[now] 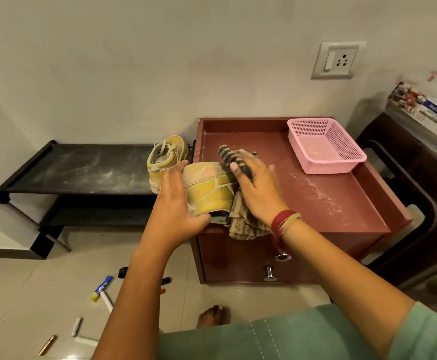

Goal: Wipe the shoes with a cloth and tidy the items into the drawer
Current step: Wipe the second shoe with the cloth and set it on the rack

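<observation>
The left hand (174, 203) has its grip closed round a yellow shoe (209, 188), holding it at the table (342, 203) edge. The right hand (256, 188) grasps a striped cloth (243, 224), pressed against that shoe. Just beyond the left grip, the second shoe (166, 159) sits on a black rack (82, 170). A pink basket (324, 146) stands beyond the right grip.
</observation>
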Motion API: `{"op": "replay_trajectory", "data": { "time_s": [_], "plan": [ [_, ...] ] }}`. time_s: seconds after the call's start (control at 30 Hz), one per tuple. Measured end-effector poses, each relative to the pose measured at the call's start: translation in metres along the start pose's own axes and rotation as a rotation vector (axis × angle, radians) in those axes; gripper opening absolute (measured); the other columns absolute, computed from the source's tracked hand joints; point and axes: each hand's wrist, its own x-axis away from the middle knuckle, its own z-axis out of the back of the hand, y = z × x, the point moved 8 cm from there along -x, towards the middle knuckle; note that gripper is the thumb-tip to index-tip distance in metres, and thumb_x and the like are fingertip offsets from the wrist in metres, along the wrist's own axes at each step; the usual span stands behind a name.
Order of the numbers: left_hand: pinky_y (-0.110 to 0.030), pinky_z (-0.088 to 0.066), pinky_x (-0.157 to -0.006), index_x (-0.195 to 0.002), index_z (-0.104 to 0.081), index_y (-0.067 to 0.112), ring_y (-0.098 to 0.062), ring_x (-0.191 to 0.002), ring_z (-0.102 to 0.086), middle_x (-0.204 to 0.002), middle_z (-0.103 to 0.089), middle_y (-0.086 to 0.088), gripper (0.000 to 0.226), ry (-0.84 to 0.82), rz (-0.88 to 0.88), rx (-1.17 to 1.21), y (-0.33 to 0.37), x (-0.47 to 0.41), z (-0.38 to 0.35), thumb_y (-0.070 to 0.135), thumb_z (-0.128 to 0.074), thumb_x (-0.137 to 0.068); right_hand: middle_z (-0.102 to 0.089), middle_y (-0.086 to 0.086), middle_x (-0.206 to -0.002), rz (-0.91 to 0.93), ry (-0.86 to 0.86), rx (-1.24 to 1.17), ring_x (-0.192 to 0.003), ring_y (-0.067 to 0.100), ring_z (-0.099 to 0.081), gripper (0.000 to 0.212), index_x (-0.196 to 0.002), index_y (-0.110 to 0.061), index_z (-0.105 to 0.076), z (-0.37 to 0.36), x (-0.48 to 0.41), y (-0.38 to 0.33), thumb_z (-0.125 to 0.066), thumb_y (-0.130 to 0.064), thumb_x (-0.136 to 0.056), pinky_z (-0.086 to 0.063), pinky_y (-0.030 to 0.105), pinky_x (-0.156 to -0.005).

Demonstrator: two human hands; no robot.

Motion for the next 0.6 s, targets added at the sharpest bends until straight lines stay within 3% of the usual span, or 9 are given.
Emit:
{"op": "replay_trajectory", "data": {
  "time_s": [0.07,0.13,0.23,0.33,0.4,0.47,0.53,0.6],
  "plan": [
    [-0.036,-0.041,-0.101,-0.144,-0.022,0.015,-0.016,-0.124,-0.035,-0.135,-0.029,-0.001,0.1,0.004,0.001,0.013,0.002,0.0,-0.004,0.021,-0.079,-0.062,-0.035,-0.006,-0.148,-0.085,0.078,0.173,-0.142,0.016,-0.022,0.049,-0.14,-0.029,-0.038,0.002,0.0,0.007,-0.028,-0.05,-0.097,0.005,0.043,-0.115],
    [-0.036,-0.04,-0.102,-0.143,-0.026,0.012,-0.016,-0.123,-0.035,-0.133,-0.032,-0.004,0.101,0.04,-0.013,-0.001,0.008,-0.001,-0.009,0.023,-0.083,-0.06,-0.031,-0.005,-0.151,-0.094,0.033,0.168,-0.143,0.018,-0.017,0.049,-0.141,-0.029,-0.036,-0.008,0.003,0.007,-0.03,-0.048,-0.097,0.0,0.045,-0.117],
    [-0.038,-0.041,-0.102,-0.14,-0.032,0.008,-0.019,-0.122,-0.038,-0.131,-0.037,-0.007,0.097,0.093,-0.025,-0.008,0.011,-0.002,-0.012,0.03,-0.084,-0.061,-0.033,-0.004,-0.15,0.134,-0.095,-0.12,-0.143,0.017,-0.017,0.044,-0.139,-0.027,-0.041,-0.023,0.014,-0.02,-0.04,-0.041,-0.097,-0.011,0.043,-0.118],
    [-0.03,-0.04,-0.101,-0.14,-0.033,0.008,-0.016,-0.122,-0.039,-0.131,-0.04,-0.007,0.102,0.062,-0.017,-0.03,0.007,-0.003,-0.011,0.044,-0.083,-0.06,-0.032,-0.009,-0.15,0.319,-0.193,-0.034,-0.142,0.014,-0.018,0.042,-0.137,-0.034,-0.041,-0.026,0.017,-0.026,-0.039,-0.042,-0.096,-0.007,0.04,-0.118],
    [-0.029,-0.039,-0.095,-0.139,-0.034,0.005,-0.018,-0.121,-0.042,-0.131,-0.043,-0.008,0.113,0.026,-0.017,-0.102,0.007,-0.003,-0.011,0.064,-0.077,-0.052,-0.031,-0.008,-0.151,0.185,-0.127,0.031,-0.143,0.015,-0.016,0.043,-0.138,-0.034,-0.039,-0.018,0.006,-0.009,-0.037,-0.045,-0.097,-0.011,0.047,-0.117],
    [-0.04,-0.039,-0.1,-0.137,-0.037,0.004,-0.023,-0.121,-0.044,-0.129,-0.048,-0.009,0.116,0.028,-0.019,-0.158,0.007,-0.003,-0.012,0.076,-0.068,-0.051,-0.029,-0.008,-0.152,0.104,-0.121,0.04,-0.144,0.017,-0.011,0.045,-0.139,-0.032,-0.039,-0.018,0.007,-0.002,-0.038,-0.045,-0.097,-0.013,0.047,-0.117],
    [-0.057,-0.018,-0.111,-0.135,-0.04,0.006,-0.026,-0.128,-0.044,-0.13,-0.051,-0.007,0.108,0.051,-0.011,-0.242,0.005,-0.003,-0.011,0.075,-0.065,-0.055,-0.029,-0.009,-0.151,0.224,-0.21,0.004,-0.144,0.016,-0.013,0.043,-0.139,-0.032,-0.039,-0.026,0.015,-0.015,-0.04,-0.041,-0.097,-0.009,0.04,-0.118],
    [-0.061,0.004,-0.11,-0.134,-0.042,0.007,-0.029,-0.132,-0.043,-0.132,-0.053,-0.006,0.101,0.073,0.009,-0.343,0.005,-0.003,-0.007,0.069,-0.069,-0.06,-0.029,-0.01,-0.151,0.282,-0.24,-0.002,-0.143,0.014,-0.015,0.042,-0.138,-0.034,-0.04,-0.027,0.016,-0.019,-0.04,-0.041,-0.097,-0.005,0.04,-0.117]
  ]
}}
